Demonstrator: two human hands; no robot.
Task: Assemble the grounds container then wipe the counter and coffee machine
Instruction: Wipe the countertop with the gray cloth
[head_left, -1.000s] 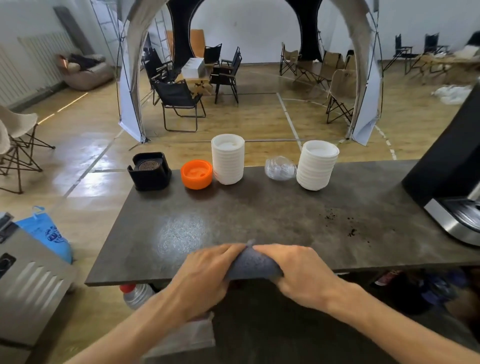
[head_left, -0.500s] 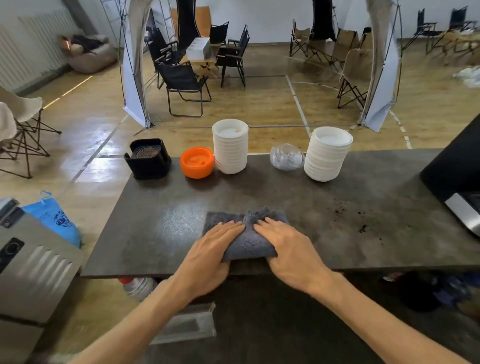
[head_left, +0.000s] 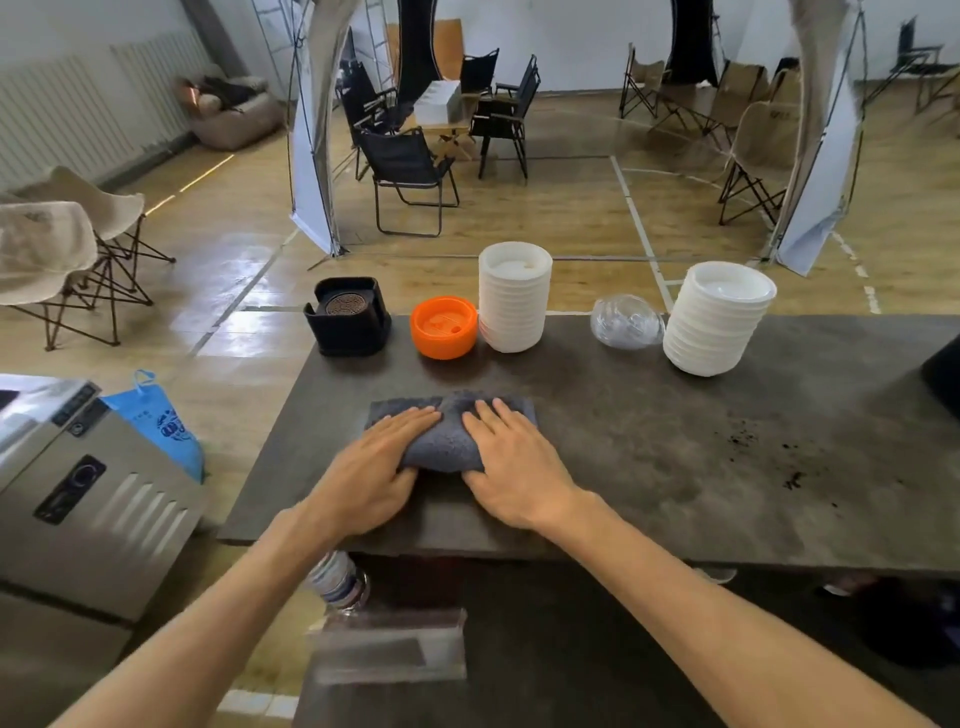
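Grey cloth (head_left: 451, 435) lies under our flat, unclenched left hand (head_left: 370, 474) and right hand (head_left: 515, 467); black grounds container (head_left: 349, 318) holds a round mesh insert

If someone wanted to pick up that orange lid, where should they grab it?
The orange lid is best gripped from above, across its round outer rim. It lies flat and low, with the white stack almost touching its right side, so pinching front to back probably works best.
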